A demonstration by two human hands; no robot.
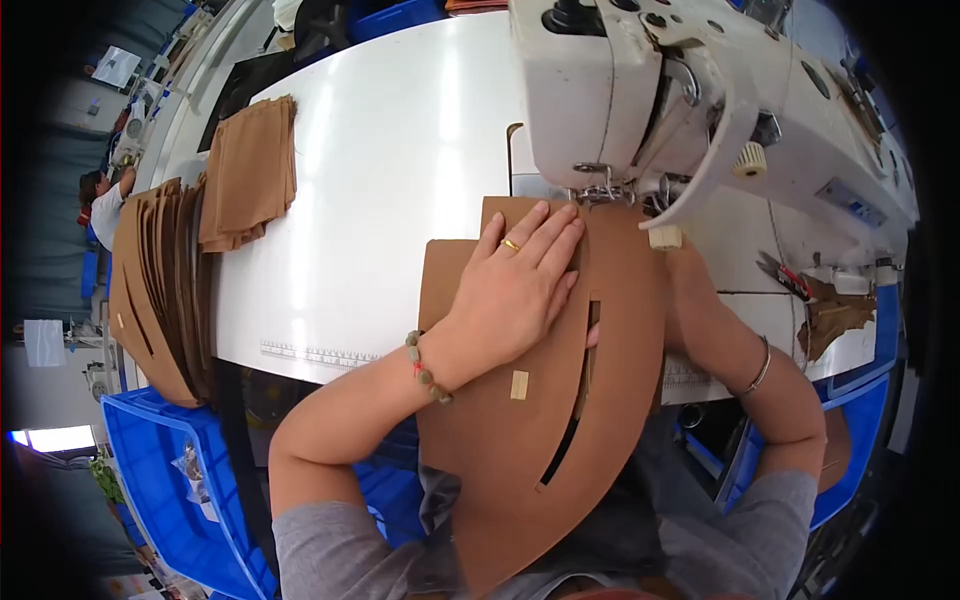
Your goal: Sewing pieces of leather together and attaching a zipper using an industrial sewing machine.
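The brown panel [630, 360] — curved, slit lengthwise — overhangs the table [350, 220]. Its far end lies under the machine [575, 110].

Fingers of bare right grip [688, 275] hidden at right edge of large curved brown sheet panel [500, 425]; hold cannot be told. Needle and stitches under white sewing machine [575, 115] too small to make out; machine's top cut off by upper edge. Clear plastic bag [192, 468] in blue plastic crate [128, 425]: contents unclear. Distant co-worker [106, 215]: hands too small to tell.
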